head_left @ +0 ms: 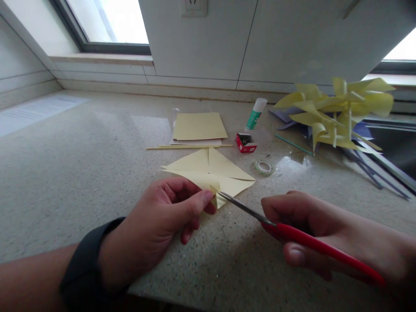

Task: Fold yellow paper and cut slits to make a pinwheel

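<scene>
My left hand pinches the near corner of a pale yellow paper square that is cut along its diagonals and held just above the speckled counter. My right hand grips red-handled scissors. Their metal blades point left and meet the paper at the corner next to my left thumb. A black band sits on my left wrist.
Behind the paper lie thin wooden sticks, a stack of yellow sheets, a glue stick, a small red box and a tape roll. Finished yellow pinwheels are piled at the right by a dark sink.
</scene>
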The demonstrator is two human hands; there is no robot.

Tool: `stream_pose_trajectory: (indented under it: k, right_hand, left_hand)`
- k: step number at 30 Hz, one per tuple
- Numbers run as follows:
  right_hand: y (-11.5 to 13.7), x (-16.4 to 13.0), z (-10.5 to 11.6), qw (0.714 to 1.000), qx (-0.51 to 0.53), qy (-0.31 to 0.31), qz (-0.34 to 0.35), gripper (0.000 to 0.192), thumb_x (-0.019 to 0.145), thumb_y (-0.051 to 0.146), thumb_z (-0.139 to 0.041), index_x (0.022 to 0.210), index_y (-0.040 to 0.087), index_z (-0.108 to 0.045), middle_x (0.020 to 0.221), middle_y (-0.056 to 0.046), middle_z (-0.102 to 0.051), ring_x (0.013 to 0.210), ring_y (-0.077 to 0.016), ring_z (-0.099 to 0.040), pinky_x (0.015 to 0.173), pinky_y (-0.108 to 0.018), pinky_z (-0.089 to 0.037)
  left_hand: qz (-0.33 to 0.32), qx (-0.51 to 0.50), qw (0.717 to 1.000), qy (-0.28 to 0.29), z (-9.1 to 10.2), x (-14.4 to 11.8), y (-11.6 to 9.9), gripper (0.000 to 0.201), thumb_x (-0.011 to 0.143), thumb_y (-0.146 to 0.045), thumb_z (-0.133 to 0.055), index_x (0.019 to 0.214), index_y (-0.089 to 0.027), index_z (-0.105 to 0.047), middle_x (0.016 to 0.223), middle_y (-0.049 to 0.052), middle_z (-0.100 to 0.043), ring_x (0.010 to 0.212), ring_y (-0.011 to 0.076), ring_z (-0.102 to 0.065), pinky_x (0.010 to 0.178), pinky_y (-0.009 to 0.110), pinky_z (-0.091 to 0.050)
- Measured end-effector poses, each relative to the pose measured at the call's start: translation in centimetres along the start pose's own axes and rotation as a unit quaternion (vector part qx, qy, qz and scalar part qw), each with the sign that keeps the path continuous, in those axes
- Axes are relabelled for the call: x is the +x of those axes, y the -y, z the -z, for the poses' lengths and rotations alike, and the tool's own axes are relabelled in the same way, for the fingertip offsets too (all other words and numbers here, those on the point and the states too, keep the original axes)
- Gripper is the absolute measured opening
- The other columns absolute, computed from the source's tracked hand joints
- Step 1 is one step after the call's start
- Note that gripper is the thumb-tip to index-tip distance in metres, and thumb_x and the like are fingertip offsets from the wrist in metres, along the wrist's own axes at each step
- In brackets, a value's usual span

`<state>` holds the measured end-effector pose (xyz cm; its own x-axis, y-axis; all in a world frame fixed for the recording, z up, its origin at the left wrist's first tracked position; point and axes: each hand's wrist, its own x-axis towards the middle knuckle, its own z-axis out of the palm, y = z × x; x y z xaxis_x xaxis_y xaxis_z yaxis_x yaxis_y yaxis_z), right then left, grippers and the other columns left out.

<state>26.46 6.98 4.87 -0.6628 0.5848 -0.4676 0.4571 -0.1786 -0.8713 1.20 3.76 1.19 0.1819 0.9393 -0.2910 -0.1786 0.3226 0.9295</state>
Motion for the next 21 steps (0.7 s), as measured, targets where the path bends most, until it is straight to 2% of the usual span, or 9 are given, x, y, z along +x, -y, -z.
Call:
stream_pose_trajectory:
  k: [3,9,21]
  right_hand:
    - [0.03,0.01,0.09,1.000,-0.015,0.012,-0.008,0.050,0.075,0.063,-0.075,0.066,0.024,-0.046,0.062,0.003,-0.046,0.050,-0.0112,-0.046,0.039,-0.022,-0.039]
    - [0.13,-0.03,0.13,0.998,-0.060,-0.002,0.002,0.047,0.080,0.059,-0.073,0.068,0.021,-0.046,0.064,0.005,-0.044,0.052,-0.0086,-0.047,0.041,-0.019,-0.039]
    - [-0.01,0.18,0.30,0.999,-0.054,0.008,0.006,0.044,0.081,0.052,-0.074,0.068,0.021,-0.046,0.063,0.006,-0.044,0.048,-0.0073,-0.047,0.039,-0.017,-0.036]
  left_hand:
    - [0.002,0.001,1.000,-0.005,0.03,-0.02,-0.01,0.025,0.082,-0.036,-0.079,0.069,-0.017,-0.070,0.052,-0.004,-0.058,0.039,0.0041,-0.044,0.036,0.014,-0.033]
    - [0.004,-0.010,1.000,0.009,-0.03,-0.28,-0.33,0.024,0.083,-0.036,-0.079,0.069,-0.017,-0.071,0.053,-0.005,-0.057,0.042,0.0032,-0.043,0.038,0.012,-0.034]
    - [-0.006,-0.021,1.000,0.013,-0.09,-0.18,-0.25,0.022,0.084,-0.034,-0.078,0.069,-0.018,-0.073,0.055,-0.004,-0.059,0.042,0.0029,-0.045,0.038,0.010,-0.035]
